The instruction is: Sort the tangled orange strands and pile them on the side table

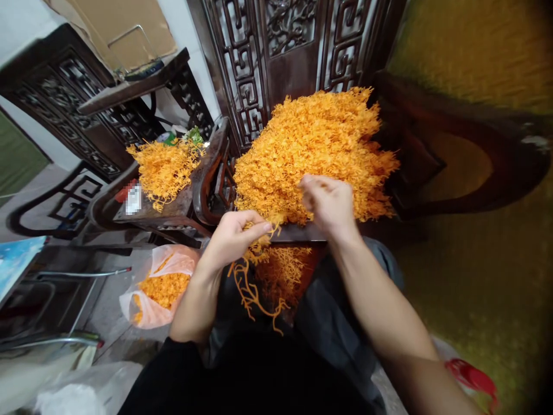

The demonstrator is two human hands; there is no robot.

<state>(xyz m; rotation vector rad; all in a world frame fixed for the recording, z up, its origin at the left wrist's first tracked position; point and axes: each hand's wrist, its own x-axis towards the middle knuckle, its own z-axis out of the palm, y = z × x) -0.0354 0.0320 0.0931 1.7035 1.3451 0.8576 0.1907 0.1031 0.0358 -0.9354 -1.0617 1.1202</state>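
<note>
My left hand (pixel 235 236) is closed in a pinch on orange branching sprigs (pixel 254 288), whose thin stems dangle below the fingers over my lap. My right hand (pixel 330 202) is in front of a big heap of the same orange sprigs (pixel 319 138), slightly blurred, with its fingers curled together. Whatever may be between those fingers is too small to make out. The heap rests on a dark carved wooden chair, against its back. More loose orange sprigs (pixel 283 268) show lower down, between my knees.
To the left, a small dark wooden table (pixel 173 210) bears another orange bunch (pixel 168 170). A translucent plastic bag (pixel 166 308) with orange pieces stands on the floor. The chair's curved armrest (pixel 496 167) is at the right. A cardboard sheet (pixel 116 29) leans behind at upper left.
</note>
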